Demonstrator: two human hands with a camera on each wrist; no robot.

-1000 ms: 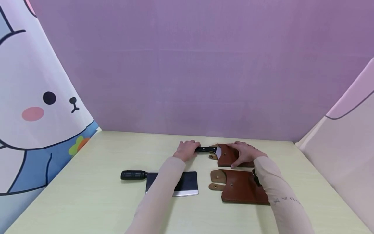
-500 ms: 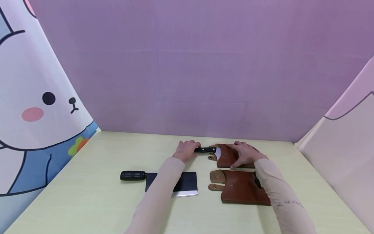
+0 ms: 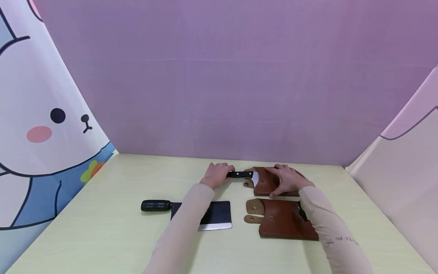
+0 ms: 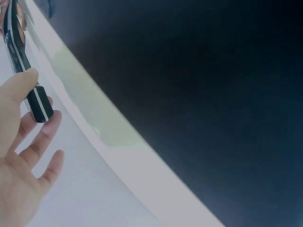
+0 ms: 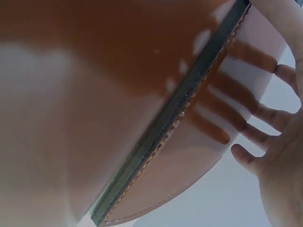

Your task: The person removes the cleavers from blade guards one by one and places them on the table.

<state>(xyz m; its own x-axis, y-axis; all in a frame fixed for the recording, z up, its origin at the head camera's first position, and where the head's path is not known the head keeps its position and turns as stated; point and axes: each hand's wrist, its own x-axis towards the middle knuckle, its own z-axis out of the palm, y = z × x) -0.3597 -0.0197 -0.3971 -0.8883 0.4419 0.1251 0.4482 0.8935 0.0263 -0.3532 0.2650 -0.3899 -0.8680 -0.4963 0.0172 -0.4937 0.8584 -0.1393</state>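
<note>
At the back of the table my left hand (image 3: 215, 176) pinches the end of a knife's black riveted handle (image 3: 242, 174). In the left wrist view the thumb and fingers meet at the handle's butt (image 4: 40, 105). Only the heel of this knife's blade (image 3: 255, 179) shows; the rest sits inside a brown leather sheath (image 3: 265, 187). Across that sheath lies my right hand (image 3: 288, 179), fingers and thumb spread towards opposite edges. The right wrist view shows its fingers (image 5: 270, 118) fairly straight against the leather. The sheath's far end is hidden by the hand.
Nearer me lies a cleaver (image 3: 219, 212) with a dark blade and a ribbed black handle (image 3: 155, 205); my left forearm crosses over it. A second brown sheath (image 3: 285, 220), straps pointing left, lies partly under my right sleeve. A purple backdrop (image 3: 219, 95) borders the table's rear.
Both hands stay at the knife and upper sheath. The left hand and handle shift very slightly left and up; otherwise little differs.
</note>
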